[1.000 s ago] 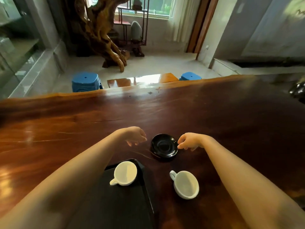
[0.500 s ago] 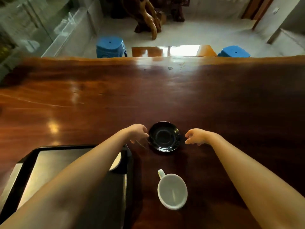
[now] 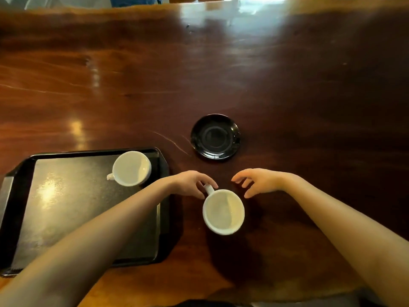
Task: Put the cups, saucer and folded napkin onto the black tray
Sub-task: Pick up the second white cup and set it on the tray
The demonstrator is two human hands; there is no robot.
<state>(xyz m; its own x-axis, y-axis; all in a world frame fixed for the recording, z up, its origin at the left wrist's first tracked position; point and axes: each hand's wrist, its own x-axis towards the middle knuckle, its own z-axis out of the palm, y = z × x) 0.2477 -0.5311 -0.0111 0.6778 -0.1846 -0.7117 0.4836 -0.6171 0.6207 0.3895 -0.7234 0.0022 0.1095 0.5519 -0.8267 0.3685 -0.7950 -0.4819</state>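
A black tray (image 3: 26,218) lies at the left on the dark wooden table. One white cup (image 3: 132,168) stands in the tray's far right corner. A second white cup (image 3: 223,211) stands on the table just right of the tray. My left hand (image 3: 191,182) reaches over the tray's right rim, its fingers at this cup's handle. My right hand (image 3: 257,181) hovers open just beyond the cup's right side, fingers spread. A black saucer (image 3: 215,137) sits on the table beyond both hands. No napkin is in view.
The wooden table (image 3: 309,85) stretches far to the back and right. Its near edge runs along the bottom of the view.
Both hands have pulled back from the black saucer toward the white cup on the table. The camera has tilted down, so the whole tray shows now.
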